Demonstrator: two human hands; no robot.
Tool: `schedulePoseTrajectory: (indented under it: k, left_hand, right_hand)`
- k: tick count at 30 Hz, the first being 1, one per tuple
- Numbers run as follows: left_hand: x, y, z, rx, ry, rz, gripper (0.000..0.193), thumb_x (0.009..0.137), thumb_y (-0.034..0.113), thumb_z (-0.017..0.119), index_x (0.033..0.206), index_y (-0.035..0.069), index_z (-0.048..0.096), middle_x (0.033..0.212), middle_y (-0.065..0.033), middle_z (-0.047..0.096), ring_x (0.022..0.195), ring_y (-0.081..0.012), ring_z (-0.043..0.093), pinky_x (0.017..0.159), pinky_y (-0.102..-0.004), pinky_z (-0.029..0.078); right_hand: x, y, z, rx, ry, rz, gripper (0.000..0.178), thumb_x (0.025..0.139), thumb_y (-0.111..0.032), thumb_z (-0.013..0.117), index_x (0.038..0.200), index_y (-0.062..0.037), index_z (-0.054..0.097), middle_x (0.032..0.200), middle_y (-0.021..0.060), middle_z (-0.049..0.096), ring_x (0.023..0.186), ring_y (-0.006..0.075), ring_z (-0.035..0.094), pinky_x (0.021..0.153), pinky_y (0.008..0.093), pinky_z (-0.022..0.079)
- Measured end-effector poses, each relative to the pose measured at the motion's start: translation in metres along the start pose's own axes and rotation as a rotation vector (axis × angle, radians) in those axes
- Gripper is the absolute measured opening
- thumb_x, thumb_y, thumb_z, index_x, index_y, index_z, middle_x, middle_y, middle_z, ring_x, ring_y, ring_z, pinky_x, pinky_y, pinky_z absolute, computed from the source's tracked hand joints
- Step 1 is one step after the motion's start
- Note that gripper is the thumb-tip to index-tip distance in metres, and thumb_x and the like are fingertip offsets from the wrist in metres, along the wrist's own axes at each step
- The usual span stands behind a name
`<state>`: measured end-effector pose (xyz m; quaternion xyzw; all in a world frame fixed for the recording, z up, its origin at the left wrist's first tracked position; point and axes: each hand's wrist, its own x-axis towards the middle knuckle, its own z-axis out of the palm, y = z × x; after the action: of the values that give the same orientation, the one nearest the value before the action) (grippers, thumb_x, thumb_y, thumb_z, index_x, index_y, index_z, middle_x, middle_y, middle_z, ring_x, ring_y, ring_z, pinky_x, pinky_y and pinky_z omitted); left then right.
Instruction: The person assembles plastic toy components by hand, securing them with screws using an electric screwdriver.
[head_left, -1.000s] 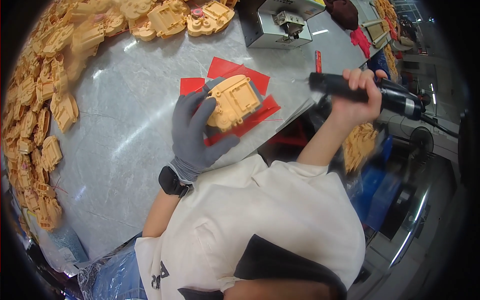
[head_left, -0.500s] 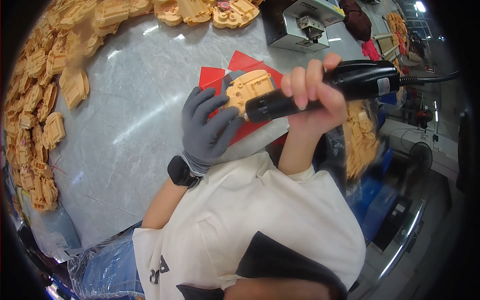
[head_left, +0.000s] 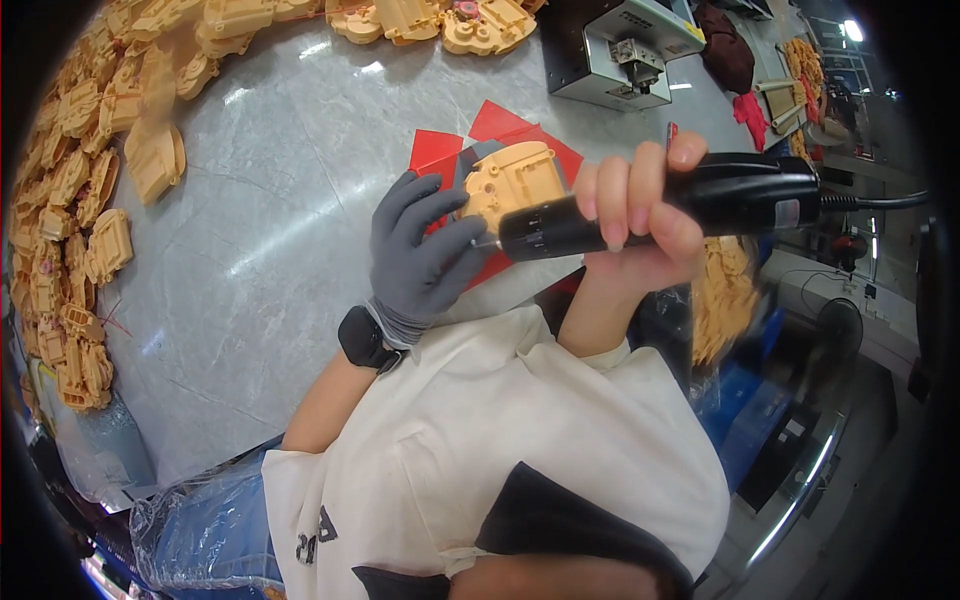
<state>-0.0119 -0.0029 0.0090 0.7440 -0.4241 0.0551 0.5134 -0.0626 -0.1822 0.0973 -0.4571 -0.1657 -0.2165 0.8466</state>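
My right hand [head_left: 640, 210], bare, is wrapped round a black corded electric screwdriver [head_left: 730, 195], its front end pointing left. The tool's tip meets the near left side of a yellow plastic housing [head_left: 518, 180], close to my left fingertips. In a grey glove, my left hand [head_left: 425, 240] curls its fingers against the left edge of that housing. A grey block-like support [head_left: 478, 150] shows behind the housing, over a red sheet or base [head_left: 438, 150]. The exact contact between tip and housing is partly hidden by the fingers and the tool.
Many yellow housings [head_left: 75, 190] lie heaped along the left and far edges of the grey table [head_left: 260, 200]. A metal box-shaped machine [head_left: 625, 70] stands at the far right. More yellow parts [head_left: 725, 300] sit in plastic at the right. The tool's cord [head_left: 880, 200] runs off rightward.
The screwdriver's rear end has dipped, and the tool and right hand appear slightly lower and farther right. The whole view has shifted slightly. Both hands keep their hold.
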Motion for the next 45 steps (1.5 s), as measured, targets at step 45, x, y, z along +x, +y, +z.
schedulePoseTrajectory:
  k: [45]
  left_hand:
    - [-0.002, -0.0003, 0.0023, 0.016, 0.03, 0.006, 0.03, 0.068, 0.012, 0.073, 0.096, 0.012, 0.064, 0.109, -0.0101, 0.057, 0.111, -0.0333, 0.047, 0.092, -0.0426, 0.042]
  right_hand:
    - [0.0052, -0.0032, 0.0041, -0.001, 0.17, -0.006, 0.04, 0.069, -0.002, 0.046, 0.109, -0.0058, 0.043, 0.062, 0.005, 0.044, 0.05, 0.0173, 0.047, 0.061, 0.0353, 0.042]
